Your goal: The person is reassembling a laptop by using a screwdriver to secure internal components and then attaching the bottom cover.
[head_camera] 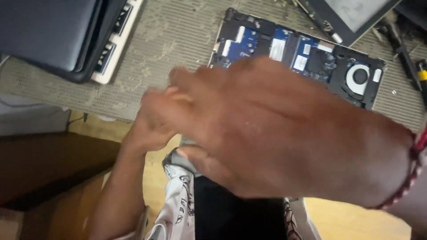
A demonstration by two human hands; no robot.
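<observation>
Blurred hands (213, 129) together, near opened laptop (307, 58) w/ exposed fan (358, 78).

Right hand (284, 133) large and close to the camera, back turned upward, fingers extended toward 9 o'clock, wrist at 3 o'clock ringed by a red braided band (411, 173). Left hand (153, 120) beneath it, motion-blurred, fingers curled, forearm running down toward 7 o'clock. Fingertips meeting at centre; grip indistinct.

Bare mat (178, 40) between closed laptop (58, 35) and opened laptop chassis (307, 58) is passable. Right edge blocked: screwdrivers (409, 58), loose screw (394, 92).
</observation>
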